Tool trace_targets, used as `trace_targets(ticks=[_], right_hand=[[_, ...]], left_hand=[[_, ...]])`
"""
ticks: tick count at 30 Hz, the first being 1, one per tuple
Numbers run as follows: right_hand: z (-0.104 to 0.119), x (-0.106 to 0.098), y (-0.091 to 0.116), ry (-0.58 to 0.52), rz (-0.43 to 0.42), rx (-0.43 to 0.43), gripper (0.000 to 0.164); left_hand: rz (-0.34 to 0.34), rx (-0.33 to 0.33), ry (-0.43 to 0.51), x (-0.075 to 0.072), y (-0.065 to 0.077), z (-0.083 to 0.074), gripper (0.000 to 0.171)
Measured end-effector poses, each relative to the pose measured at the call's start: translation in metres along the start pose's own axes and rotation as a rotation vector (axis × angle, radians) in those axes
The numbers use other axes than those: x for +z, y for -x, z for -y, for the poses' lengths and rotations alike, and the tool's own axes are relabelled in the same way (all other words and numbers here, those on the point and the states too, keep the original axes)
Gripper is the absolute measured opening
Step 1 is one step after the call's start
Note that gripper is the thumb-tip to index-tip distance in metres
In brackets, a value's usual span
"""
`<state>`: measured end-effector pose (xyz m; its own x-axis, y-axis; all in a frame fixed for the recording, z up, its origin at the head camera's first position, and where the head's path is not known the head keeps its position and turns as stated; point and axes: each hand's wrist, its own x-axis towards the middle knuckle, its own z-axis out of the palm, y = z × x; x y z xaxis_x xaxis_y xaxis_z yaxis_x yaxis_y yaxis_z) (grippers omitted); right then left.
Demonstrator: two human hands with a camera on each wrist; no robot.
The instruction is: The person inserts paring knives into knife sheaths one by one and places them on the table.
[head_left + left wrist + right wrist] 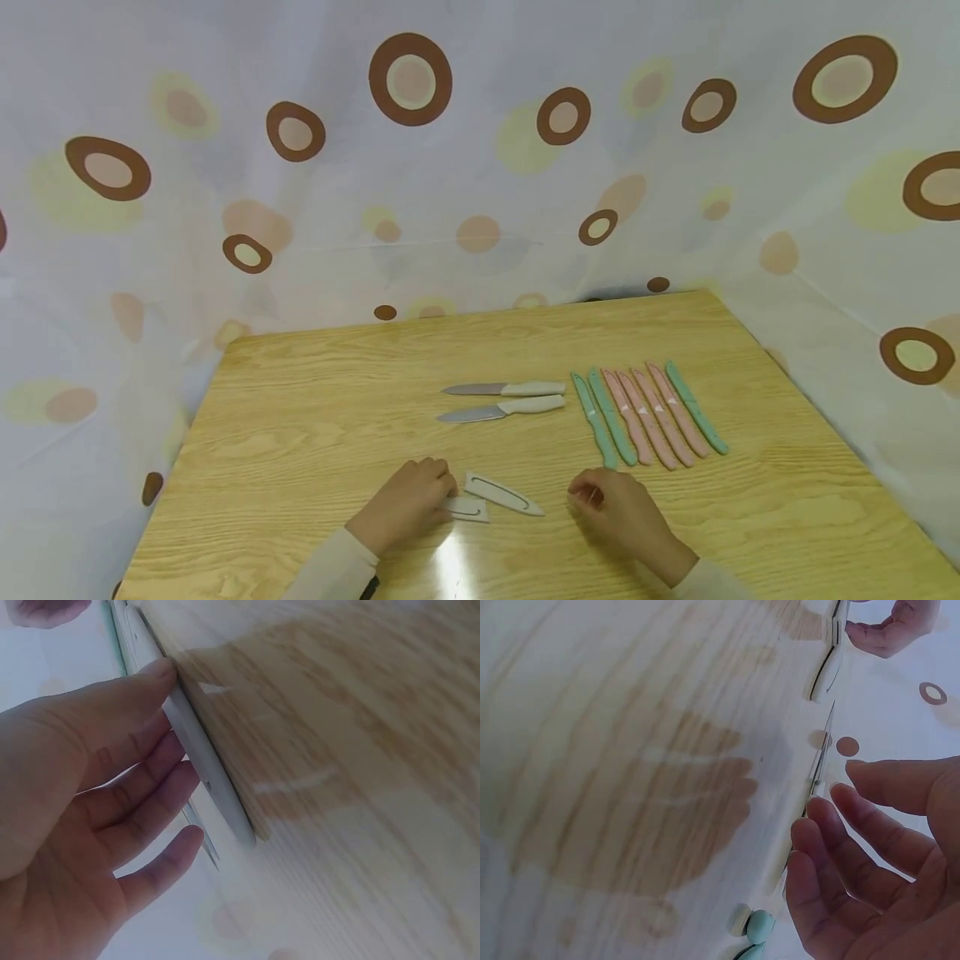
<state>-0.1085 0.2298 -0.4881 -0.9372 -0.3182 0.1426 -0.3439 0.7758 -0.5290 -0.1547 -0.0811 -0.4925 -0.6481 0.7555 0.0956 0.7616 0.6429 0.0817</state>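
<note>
My left hand [408,504] pinches a white knife sheath [470,509] lying on the table. In the left wrist view, the thumb is on one side of this sheath [214,772] and the fingers are on the other. Just beyond it lies a second white sheath [502,493], slanted, with a dark slot line. To its right my right hand [618,512] hovers near the tabletop, fingers loosely bent and holding nothing. Further back, two white-handled knives, an upper one [532,388] and a lower one [531,406], lie with bare blades pointing left.
A row of sheathed knives lies at the right: several pink ones [663,417] between green ones [696,408] at both ends. The wooden table [322,417] meets a spotted cloth [480,175] at the back and sides.
</note>
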Motion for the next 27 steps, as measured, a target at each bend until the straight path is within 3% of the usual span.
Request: trace_targets(ticks=[11, 20, 27], right_hand=[[-0.0022, 0.0015, 0.0016, -0.047, 0.035, 0.022, 0.011], [-0.0020, 0.0033, 0.0011, -0.075, 0.044, 0.013, 0.012], [-0.0018, 0.0042, 0.0009, -0.113, 0.063, -0.001, 0.013]], left_hand=[[-0.057, 0.078, -0.230, 0.0032, 0.0035, -0.0024, 0.026], [-0.035, 0.091, -0.306, -0.0029, 0.0034, -0.0060, 0.027], [-0.065, 0.123, -0.356, -0.0026, 0.0040, -0.0055, 0.014]])
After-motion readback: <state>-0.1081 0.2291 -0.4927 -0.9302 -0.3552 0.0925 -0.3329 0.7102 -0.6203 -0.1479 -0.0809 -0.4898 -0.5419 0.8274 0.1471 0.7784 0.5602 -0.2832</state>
